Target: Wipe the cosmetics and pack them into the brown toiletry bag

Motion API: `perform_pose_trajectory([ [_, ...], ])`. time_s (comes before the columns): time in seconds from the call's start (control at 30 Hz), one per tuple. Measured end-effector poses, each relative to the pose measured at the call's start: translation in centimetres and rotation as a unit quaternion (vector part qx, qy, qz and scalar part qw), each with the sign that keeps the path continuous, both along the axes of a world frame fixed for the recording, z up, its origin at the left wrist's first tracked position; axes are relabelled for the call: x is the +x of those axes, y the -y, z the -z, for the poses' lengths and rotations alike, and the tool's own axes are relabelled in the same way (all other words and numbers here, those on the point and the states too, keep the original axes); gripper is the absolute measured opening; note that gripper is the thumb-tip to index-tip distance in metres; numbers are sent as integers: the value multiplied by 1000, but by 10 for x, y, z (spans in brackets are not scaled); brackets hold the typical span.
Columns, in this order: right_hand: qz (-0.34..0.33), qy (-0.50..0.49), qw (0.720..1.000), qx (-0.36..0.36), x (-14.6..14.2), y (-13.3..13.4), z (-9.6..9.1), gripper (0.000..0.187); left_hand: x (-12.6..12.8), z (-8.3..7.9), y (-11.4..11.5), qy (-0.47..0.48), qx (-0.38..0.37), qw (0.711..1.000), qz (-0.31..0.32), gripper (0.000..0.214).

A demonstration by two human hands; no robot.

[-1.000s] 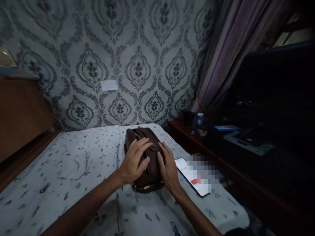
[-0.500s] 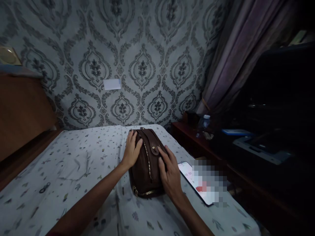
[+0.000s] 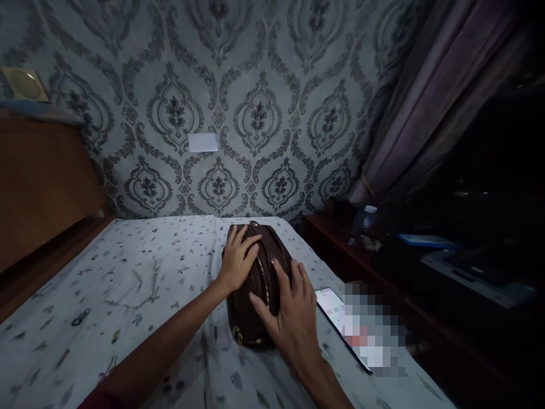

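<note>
A small brown leather bag (image 3: 264,267) with a gold zip lies on the patterned bed sheet (image 3: 128,295). My left hand (image 3: 238,261) rests on the bag's far left side, fingers spread over its top. On the near right part of the bag lies my right hand (image 3: 289,312), flat with the fingers apart. Neither hand holds anything. A lit phone (image 3: 336,315) lies face up on the sheet just right of the bag, partly blurred out.
A wooden headboard (image 3: 38,187) stands at the left. Behind the bed is a damask-papered wall (image 3: 255,102) with a white card (image 3: 203,142) on it. At the right are a purple curtain (image 3: 430,96), a dark side table (image 3: 340,244) with a bottle (image 3: 368,218), and dark equipment.
My right hand has slid from the bag's right side onto its top, nearer me. My left hand stayed on the far end, fingers spreading. The view has shifted slightly.
</note>
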State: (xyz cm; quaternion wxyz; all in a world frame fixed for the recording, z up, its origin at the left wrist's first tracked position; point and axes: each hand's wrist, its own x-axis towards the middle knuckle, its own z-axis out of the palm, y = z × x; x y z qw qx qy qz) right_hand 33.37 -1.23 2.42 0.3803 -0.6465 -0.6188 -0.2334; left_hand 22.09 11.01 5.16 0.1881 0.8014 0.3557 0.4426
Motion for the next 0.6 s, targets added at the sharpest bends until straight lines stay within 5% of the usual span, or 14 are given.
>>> perform_pose_trajectory([
  [0.23, 7, 37, 999, 20, -9, -3, -1, 44, -3, -1, -10, 51, -18, 998, 22, 38],
  [0.37, 1, 30, 999, 40, -9, -4, 0, 43, -10, -6, -51, 138, -192, 971, -34, 42],
  [0.6, -14, 12, 999, 46, -8, -5, 3, 46, -15, -8, -116, 79, -410, 909, -6, 52],
])
